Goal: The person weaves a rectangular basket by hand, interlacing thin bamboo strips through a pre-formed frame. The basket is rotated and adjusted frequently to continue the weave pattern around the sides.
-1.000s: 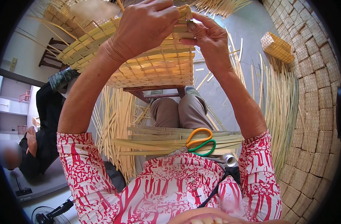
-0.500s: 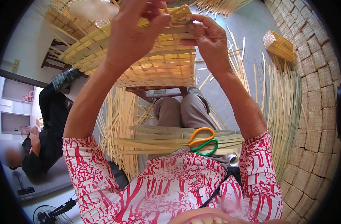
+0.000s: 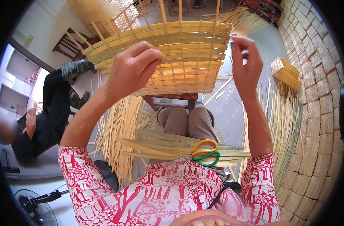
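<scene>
A woven bamboo basket point(image 3: 172, 62), pale yellow with bare upright strips poking above its far rim, stands before me on a dark wooden stool point(image 3: 172, 101). In front of its near wall, my left hand point(image 3: 134, 67) is closed, fingers curled toward the thumb; anything in them is hidden. Beside the basket's right upper corner, my right hand point(image 3: 249, 64) has thumb and forefinger drawn together. Whether they grip a thin strip there I cannot make out. Across my lap lie flat bamboo strips point(image 3: 160, 141) and scissors point(image 3: 205, 152) with one orange and one green handle loop.
Loose bamboo strips lie in heaps on the floor left point(image 3: 117, 132) and right point(image 3: 283, 124). Stacked woven blocks point(image 3: 311, 124) line the right side, with a small basket point(image 3: 286, 72) near them. A seated person point(image 3: 47, 116) and a fan point(image 3: 30, 207) are at left.
Both hands have come away from the basket's rim: the left down and toward me, the right outward to the right. The basket sits lower and farther right in view, its upright strips now exposed.
</scene>
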